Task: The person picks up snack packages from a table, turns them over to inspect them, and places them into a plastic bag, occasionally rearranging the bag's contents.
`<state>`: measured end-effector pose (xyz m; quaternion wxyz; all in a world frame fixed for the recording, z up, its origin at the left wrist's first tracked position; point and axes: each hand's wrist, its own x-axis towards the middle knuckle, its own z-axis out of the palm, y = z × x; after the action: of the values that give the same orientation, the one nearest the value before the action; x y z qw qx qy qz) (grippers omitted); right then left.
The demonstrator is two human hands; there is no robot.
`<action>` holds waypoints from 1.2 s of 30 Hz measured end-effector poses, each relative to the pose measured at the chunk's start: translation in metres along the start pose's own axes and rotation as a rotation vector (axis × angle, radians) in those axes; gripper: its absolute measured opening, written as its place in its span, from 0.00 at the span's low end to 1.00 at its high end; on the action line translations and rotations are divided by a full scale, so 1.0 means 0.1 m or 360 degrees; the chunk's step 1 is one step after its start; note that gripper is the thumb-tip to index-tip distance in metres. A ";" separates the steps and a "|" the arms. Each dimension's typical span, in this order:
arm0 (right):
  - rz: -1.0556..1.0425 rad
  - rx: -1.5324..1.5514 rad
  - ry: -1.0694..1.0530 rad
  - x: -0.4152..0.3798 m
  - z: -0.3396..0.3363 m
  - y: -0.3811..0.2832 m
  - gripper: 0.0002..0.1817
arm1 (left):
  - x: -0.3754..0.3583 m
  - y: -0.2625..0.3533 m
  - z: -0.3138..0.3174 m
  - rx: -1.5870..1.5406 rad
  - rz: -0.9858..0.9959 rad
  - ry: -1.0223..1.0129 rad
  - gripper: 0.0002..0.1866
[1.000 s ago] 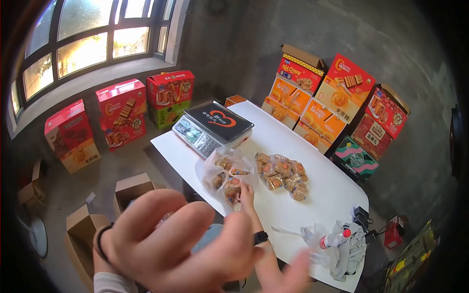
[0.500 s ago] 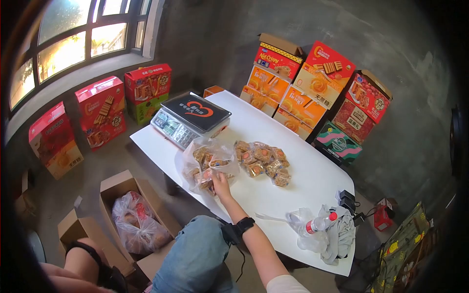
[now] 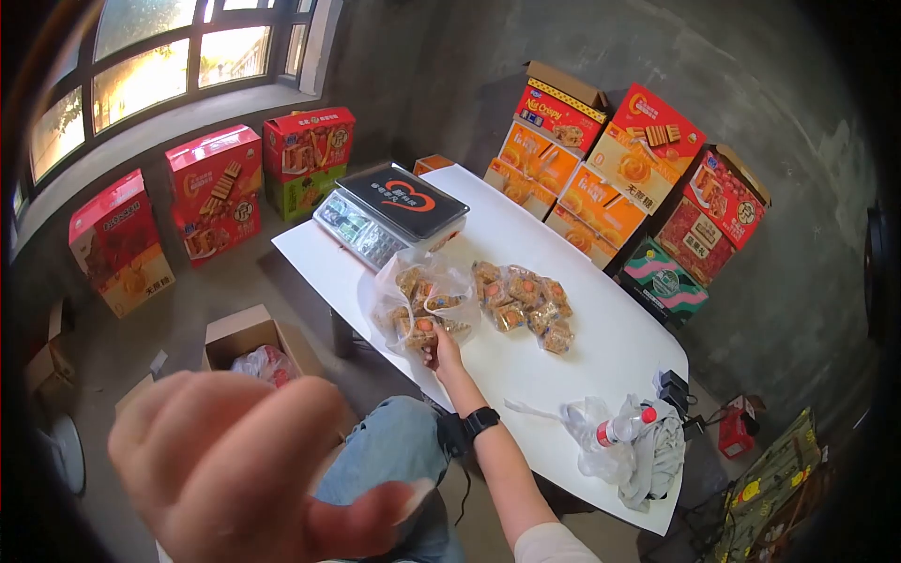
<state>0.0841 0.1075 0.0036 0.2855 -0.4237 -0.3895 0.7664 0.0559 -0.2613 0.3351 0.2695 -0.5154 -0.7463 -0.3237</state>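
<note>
My left hand (image 3: 235, 460) looms large and blurred at the lower left, close to the camera. Its fingers are curled together, the thumb points right, and nothing shows in it. Over the near edge of the white table (image 3: 601, 361), my right hand (image 3: 445, 357) grips a wrapped snack (image 3: 416, 330) at the mouth of a clear plastic bag (image 3: 383, 302). More wrapped snacks sit inside the bag. Right of it lies a loose pile of wrapped snacks (image 3: 526, 302). Behind the bag stands a scale (image 3: 385, 218) with a black top.
Red snack boxes (image 3: 214, 192) stand on the floor below the window. Orange and red boxes (image 3: 601, 174) are stacked behind the table. A bottle (image 3: 626, 427) lies on plastic bags at the table's right end, near black adapters (image 3: 672, 387). An open carton (image 3: 242, 330) sits lower left.
My left hand has risen from the lower left into the foreground, covering most of the carton. My right hand now has a snack at its fingertips. The view has shifted slightly.
</note>
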 end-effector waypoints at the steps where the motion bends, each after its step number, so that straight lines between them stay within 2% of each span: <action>1: -0.0008 -0.0043 0.0005 -0.02 0.01 0.00 0.12 | -0.03 -0.08 0.01 -0.0211 -0.0093 0.0010 0.15; 5: 0.0001 -0.0102 0.0018 -0.06 0.01 0.00 0.13 | -0.15 -0.21 0.02 -0.0348 -0.0196 0.0177 0.09; 6: -0.0005 -0.0098 -0.0020 -0.07 0.02 0.00 0.13 | -0.18 -0.24 0.02 -0.0389 -0.0132 0.0293 0.09; 8: -0.0010 -0.0113 0.0003 -0.09 0.04 -0.01 0.13 | -0.18 -0.32 0.05 -0.0551 0.0209 0.0656 0.10; 12: 0.0028 -0.0028 -0.0019 -0.06 -0.01 -0.02 0.12 | -0.09 -0.48 0.17 -0.0694 0.1294 0.1493 0.13; 14: 0.0040 0.0022 -0.0034 -0.05 -0.04 0.00 0.12 | -0.12 -0.59 0.21 -0.0646 0.1577 0.1670 0.15; 17: 0.0039 0.0062 0.0007 0.01 -0.07 0.05 0.13 | -0.26 -0.85 0.20 -0.0586 0.1760 0.1620 0.18; 18: 0.0025 0.0054 0.0072 -0.03 -0.04 0.02 0.14 | -0.25 -0.95 0.15 -0.0581 0.1776 0.1617 0.18; 20: -0.0007 0.0035 0.0090 -0.05 -0.01 0.02 0.15 | -0.16 -1.06 -0.03 -0.1222 0.1701 0.1378 0.23; 21: 0.0006 0.0008 0.0078 -0.04 -0.01 0.03 0.15 | -0.09 -1.03 -0.19 -0.1232 0.1713 0.1382 0.23; 23: -0.0011 -0.0007 0.0041 -0.03 -0.04 0.03 0.14 | 0.18 -0.82 -0.49 -0.1812 0.0933 0.1419 0.23; 24: -0.0014 -0.0006 0.0068 0.01 -0.05 0.04 0.14 | 0.27 -0.77 -0.52 -0.1878 0.0823 0.1373 0.23; 28: -0.0071 -0.0021 0.0111 -0.11 0.00 0.02 0.14 | 0.35 -0.72 -0.31 -0.1862 0.0968 0.1295 0.23; 36: -0.0078 0.0046 0.0121 -0.01 -0.10 0.13 0.13 | 0.41 -0.62 -0.13 -0.1949 0.0995 0.1245 0.24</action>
<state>0.0919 0.1039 -0.0104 0.3249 -0.4387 -0.3775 0.7480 -0.0155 -0.2626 0.3610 0.2592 -0.6067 -0.1072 -0.7438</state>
